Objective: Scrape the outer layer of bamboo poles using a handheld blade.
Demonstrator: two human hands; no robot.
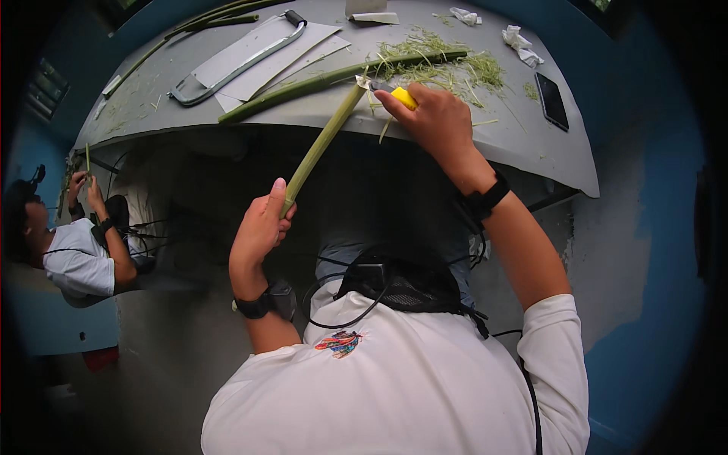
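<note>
My left hand [262,226] grips the lower end of a long green plant stalk [322,144] that slants up toward the edge of the grey table [470,133]. My right hand [434,120] holds a yellow-handled knife [394,92], its blade resting against the stalk's upper end at the table edge. Both wrists wear black bands.
Another long green stalk [334,77] lies across the table beside a heap of green shavings [455,70]. White sheets with a metal bar [243,64], crumpled tissues [520,42] and a dark phone [551,100] also lie there. At the far left a person [80,250] sits holding stalks.
</note>
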